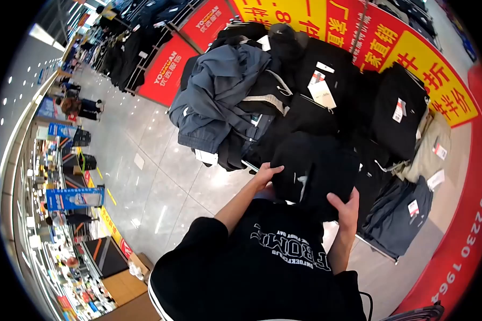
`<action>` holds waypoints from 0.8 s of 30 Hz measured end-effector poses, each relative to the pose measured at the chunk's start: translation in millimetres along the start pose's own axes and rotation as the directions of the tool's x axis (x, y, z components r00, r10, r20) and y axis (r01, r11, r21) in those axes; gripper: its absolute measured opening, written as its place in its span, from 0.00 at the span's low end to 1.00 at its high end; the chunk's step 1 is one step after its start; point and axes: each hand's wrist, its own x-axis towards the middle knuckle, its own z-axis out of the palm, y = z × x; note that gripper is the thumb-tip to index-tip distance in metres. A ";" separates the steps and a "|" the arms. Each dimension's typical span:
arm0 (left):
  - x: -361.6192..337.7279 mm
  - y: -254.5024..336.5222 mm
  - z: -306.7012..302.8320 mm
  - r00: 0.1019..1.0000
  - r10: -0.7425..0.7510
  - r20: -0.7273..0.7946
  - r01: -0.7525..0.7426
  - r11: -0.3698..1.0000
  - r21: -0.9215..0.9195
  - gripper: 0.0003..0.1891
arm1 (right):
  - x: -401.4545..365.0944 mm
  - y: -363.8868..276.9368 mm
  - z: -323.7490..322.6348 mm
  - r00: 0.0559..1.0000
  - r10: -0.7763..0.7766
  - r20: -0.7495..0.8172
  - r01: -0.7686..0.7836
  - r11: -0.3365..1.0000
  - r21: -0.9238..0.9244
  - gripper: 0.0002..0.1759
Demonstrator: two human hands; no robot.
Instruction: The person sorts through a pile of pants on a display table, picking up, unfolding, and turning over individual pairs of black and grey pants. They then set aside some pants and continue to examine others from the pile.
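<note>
A folded black garment (311, 171) with a small white mark lies at the near edge of a heaped clothes table. My left hand (265, 175) grips its left edge. My right hand (346, 207) holds its lower right corner. Both forearms reach out from my black printed shirt (262, 267).
The pile holds a grey jacket (219, 91), several black items with white tags (322, 91), beige trousers (431, 147) and dark grey trousers (399, 214) hanging off the right side. Red and yellow banners (412, 59) ring the table. Grey tiled floor (144, 171) lies to the left, with shop stalls beyond.
</note>
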 end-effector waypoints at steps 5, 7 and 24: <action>-31.2 49.8 -79.4 0.961 0.273 0.052 -0.278 0.940 0.196 0.10 | -0.6 -28.6 51.9 0.997 -0.068 0.026 0.061 0.979 0.197 0.37; -24.0 89.9 -138.1 0.840 0.541 -0.029 -0.504 0.800 0.324 0.10 | 4.8 -33.3 67.2 0.995 -0.095 0.035 0.085 0.971 0.225 0.46; 141.8 208.3 -163.9 0.531 0.678 0.508 -0.779 0.153 0.609 0.27 | 26.2 -25.6 265.4 0.676 -0.398 -0.621 0.544 0.837 0.056 0.43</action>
